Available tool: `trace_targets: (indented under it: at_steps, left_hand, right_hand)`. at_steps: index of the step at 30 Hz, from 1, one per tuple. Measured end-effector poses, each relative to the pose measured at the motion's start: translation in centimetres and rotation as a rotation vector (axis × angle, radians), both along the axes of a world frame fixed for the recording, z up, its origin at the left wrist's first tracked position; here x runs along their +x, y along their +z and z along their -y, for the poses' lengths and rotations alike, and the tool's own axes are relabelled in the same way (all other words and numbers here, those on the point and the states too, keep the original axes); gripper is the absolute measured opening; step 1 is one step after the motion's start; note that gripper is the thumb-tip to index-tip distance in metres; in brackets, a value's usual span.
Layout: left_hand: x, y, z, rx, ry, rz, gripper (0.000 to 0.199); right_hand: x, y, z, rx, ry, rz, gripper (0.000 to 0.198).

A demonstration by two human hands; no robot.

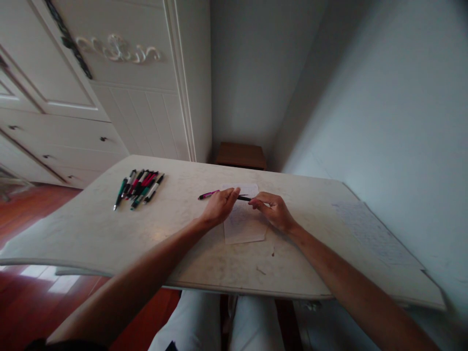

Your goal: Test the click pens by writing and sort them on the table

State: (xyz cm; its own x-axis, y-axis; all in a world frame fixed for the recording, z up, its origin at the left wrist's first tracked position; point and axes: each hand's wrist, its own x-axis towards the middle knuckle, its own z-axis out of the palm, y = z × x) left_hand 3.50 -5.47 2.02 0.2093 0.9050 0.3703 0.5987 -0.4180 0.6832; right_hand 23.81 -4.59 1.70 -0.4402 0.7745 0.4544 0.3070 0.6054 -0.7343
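A sheet of paper (245,234) lies on the pale table (175,253) under my hands, with faint writing on it. Above it, a slim black pen part (243,198) spans the gap between my two hands. My left hand (220,205) is closed around one end of it, thumb along the top. The fingertips of my right hand (274,209) pinch its other end. To the left of my left hand a pink and black pen (208,195) sticks out; whether it lies on the table or is held is hidden by the hand.
A group of several pens (141,187) in green, white, red and black lies on the table's left part. Written paper (373,231) covers the right edge, beside the wall (402,122). A brown wooden box-like piece (241,155) and white cabinets (146,112) stand beyond.
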Motion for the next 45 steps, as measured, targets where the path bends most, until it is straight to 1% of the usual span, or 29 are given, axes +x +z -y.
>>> trace_targets:
  at_steps: [3,6,8,12,17,20,22,26,30,35,41,45]
  left_hand:
    - [0.1,-0.3,-0.2,0.016,0.016,-0.043,0.047]
    - [0.1,-0.5,-0.3,0.050,0.039,-0.074,0.048]
    - [0.1,-0.7,-0.3,0.085,0.023,-0.082,0.047]
    - [0.1,-0.9,-0.3,0.155,-0.018,-0.103,0.037]
    - [-0.1,-1.5,-0.5,0.260,-0.069,-0.078,0.022]
    - [-0.2,-1.7,-0.6,0.340,-0.084,-0.068,0.017]
    - [-0.2,-1.7,-0.6,0.382,-0.093,-0.068,0.015]
    - [-0.2,-1.5,-0.4,0.416,-0.069,-0.063,0.017]
    - [-0.1,-1.1,0.0,0.356,-0.031,-0.090,0.022]
    - [0.0,-0.5,0.3,0.278,-0.047,-0.149,0.019]
    - [0.0,-0.4,0.4,0.265,-0.072,-0.222,0.020]
    - [-0.1,-0.4,0.3,0.249,-0.071,-0.240,0.028]
  right_hand:
    - [0.2,-0.2,-0.3,-0.030,-0.011,-0.002,0.035]
    - [0.2,-0.6,-0.6,-0.126,-0.024,-0.029,0.041]
    - [0.2,-0.7,-0.7,-0.182,-0.037,-0.055,0.045]
    - [0.0,-0.7,-0.5,-0.250,-0.082,-0.096,0.051]
    - [-0.3,-0.1,-0.1,-0.330,-0.115,-0.150,0.054]
    - [-0.5,0.0,0.0,-0.420,-0.137,-0.140,0.058]
    - [-0.6,-0.1,0.0,-0.438,-0.157,-0.116,0.061]
    - [-0.8,-0.2,0.2,-0.350,-0.188,-0.107,0.060]
    - [-0.9,0.0,0.6,-0.264,-0.177,-0.108,0.056]
    - [-0.9,0.0,0.8,-0.167,-0.194,-0.081,0.054]
    - [-1.0,0.0,1.0,-0.102,-0.206,-0.038,0.054]
    - [-1.0,0.2,1.0,-0.020,-0.165,-0.006,0.051]
